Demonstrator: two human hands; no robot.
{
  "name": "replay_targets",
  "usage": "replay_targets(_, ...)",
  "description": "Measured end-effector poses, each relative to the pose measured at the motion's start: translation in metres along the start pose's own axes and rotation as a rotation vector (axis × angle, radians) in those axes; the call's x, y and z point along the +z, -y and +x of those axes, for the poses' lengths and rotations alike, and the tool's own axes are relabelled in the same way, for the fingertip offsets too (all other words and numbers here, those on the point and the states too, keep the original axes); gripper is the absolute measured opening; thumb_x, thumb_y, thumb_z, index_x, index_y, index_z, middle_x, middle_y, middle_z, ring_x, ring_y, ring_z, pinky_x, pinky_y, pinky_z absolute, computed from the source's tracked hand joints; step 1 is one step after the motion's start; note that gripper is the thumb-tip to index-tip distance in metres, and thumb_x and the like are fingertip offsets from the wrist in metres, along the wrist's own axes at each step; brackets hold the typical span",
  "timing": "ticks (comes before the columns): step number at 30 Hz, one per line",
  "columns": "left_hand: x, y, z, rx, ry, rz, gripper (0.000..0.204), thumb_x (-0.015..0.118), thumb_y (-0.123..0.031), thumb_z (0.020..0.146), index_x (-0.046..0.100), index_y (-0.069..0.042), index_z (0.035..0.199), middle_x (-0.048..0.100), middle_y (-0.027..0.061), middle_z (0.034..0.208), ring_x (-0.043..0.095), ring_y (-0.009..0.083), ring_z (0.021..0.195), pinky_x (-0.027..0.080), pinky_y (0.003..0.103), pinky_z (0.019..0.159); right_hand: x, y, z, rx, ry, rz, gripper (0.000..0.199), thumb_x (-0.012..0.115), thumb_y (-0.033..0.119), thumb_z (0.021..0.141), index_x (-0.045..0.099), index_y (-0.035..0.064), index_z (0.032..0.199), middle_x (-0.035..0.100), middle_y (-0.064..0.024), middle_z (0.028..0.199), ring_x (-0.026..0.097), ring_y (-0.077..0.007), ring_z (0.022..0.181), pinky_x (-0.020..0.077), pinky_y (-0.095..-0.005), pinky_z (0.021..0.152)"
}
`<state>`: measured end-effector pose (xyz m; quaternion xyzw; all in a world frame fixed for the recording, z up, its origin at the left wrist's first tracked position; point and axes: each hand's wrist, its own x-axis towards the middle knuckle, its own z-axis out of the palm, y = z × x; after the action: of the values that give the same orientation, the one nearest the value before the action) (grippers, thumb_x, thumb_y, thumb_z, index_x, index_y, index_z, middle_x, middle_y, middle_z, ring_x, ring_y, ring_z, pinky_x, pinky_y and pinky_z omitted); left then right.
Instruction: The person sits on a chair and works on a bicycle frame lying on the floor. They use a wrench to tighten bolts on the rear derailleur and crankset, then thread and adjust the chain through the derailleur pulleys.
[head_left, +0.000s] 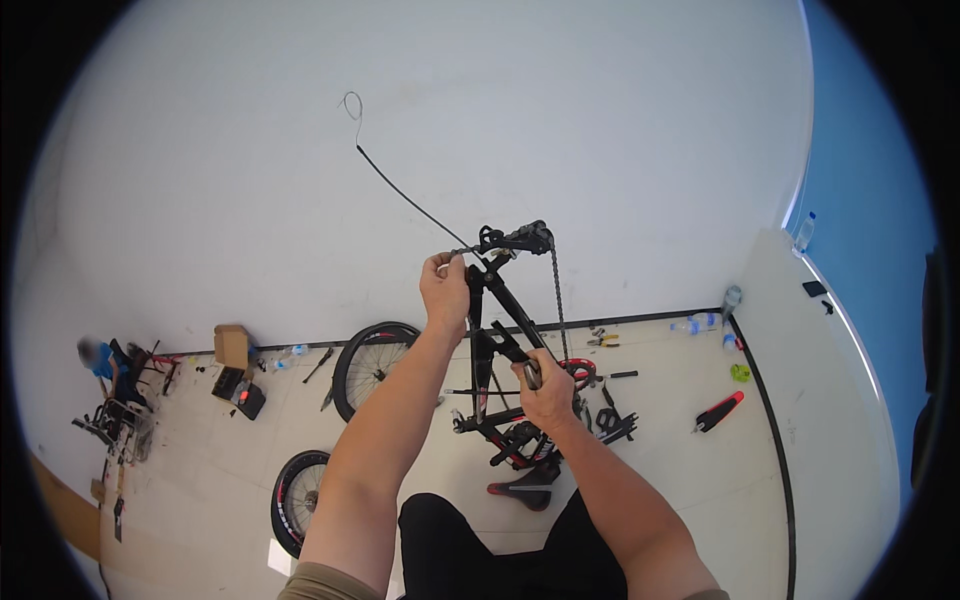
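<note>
From the head view, the person stands over an upturned black bike frame (500, 330) that rests on the pale floor (680, 480), saddle (522, 492) down and rear end raised against the white wall (500, 120).

The left hand (445, 290) is up high, its fingers (437, 266) pinched narrow around a thin black cable (405, 195) just where it meets the rear gear mechanism (515, 240) at the top of the frame. From there the cable arcs up and to the left across the wall and ends in a small loose curl.

The right hand (548, 392) is lower, its fingers curled tight around a dark tube of the frame. A chain (557, 300) hangs straight down from the gear mechanism, just beside that hand.

On the floor behind the frame, 1 wheel (375, 365) leans near the wall, and a 2nd wheel (298, 498) lies by the person's left leg. A cardboard box (231, 345) sits at the left by the wall. A red and black tool (720, 410) lies well apart to the right, with plastic bottles (700, 322) near the corner. Far left, another person (100, 360) sits among bike parts.
</note>
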<state>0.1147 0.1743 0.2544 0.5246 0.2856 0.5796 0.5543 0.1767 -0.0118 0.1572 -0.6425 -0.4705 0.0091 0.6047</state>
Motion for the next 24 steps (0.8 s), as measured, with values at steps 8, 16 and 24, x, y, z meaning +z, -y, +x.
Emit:
replay_targets(8,0.021,0.036,0.010,0.169,-0.137,0.276,0.029,0.049,-0.015,0.093,0.066,0.004,0.105,0.064,0.0107,0.078,0.058,0.0162,0.071,0.049,0.035,0.068,0.004,-0.008,-0.002,-0.017,-0.020,-0.007,0.020,0.077,0.012,0.084,0.066,0.0049,0.098,0.069,-0.0145,0.078,0.070,-0.0265,0.070,0.0532,-0.0335,0.064)
replay_targets(16,0.004,0.028,-0.014,0.348,-0.006,0.223,0.023,0.057,-0.019,0.100,0.065,0.002,0.101,0.060,0.0005,0.074,0.052,0.0081,0.066,0.045,0.025,0.061,0.002,-0.009,-0.001,-0.091,-0.042,0.035,0.019,0.076,0.008,0.082,0.064,0.0042,0.096,0.070,-0.0128,0.078,0.071,-0.0274,0.071,0.0535,-0.0341,0.063)
replay_targets(24,0.010,0.043,-0.013,0.322,0.086,0.100,0.029,0.057,-0.022,0.103,0.061,0.001,0.120,0.059,-0.0015,0.083,0.051,0.0055,0.072,0.045,0.022,0.063,0.003,-0.006,-0.001,-0.077,-0.028,0.004,0.018,0.076,0.008,0.083,0.064,0.0041,0.095,0.071,-0.0124,0.080,0.071,-0.0266,0.071,0.0533,-0.0339,0.063)
